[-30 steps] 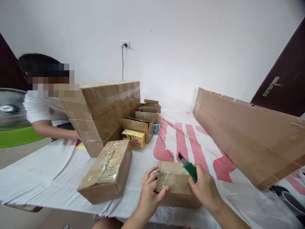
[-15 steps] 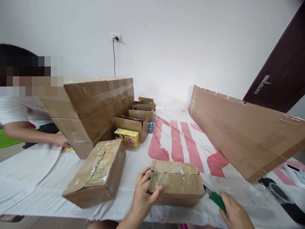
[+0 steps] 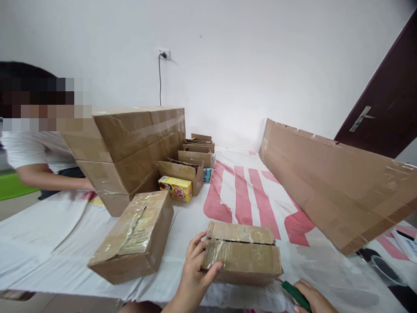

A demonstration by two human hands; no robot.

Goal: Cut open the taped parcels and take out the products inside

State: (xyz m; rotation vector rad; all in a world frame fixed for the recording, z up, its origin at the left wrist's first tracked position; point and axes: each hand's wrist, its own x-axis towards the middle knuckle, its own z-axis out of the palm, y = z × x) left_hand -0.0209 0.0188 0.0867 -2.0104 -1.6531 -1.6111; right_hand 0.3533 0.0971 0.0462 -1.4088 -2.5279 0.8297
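Left hand [image 3: 197, 267] wrapped on left end of small taped carton [image 3: 244, 261], thumb on near side, fingers round the end. Carton sits flat at near edge of cloth-covered tabletop [image 3: 192, 221], dark slit along its top seam. Right hand [image 3: 312, 298] closed round green-handled utility knife [image 3: 295, 294], just beside carton's near right corner; can't tell if blade touches. Larger taped carton [image 3: 133, 239] to the left, top seam also split. Yellow printed snack box [image 3: 176, 189] behind it, against row of open cartons [image 3: 195, 158]. Stacked sealed cartons [image 3: 133, 148] left of those; co-worker's arm [image 3: 54, 179] beyond. Upright cardboard panel [image 3: 329, 182] at right.
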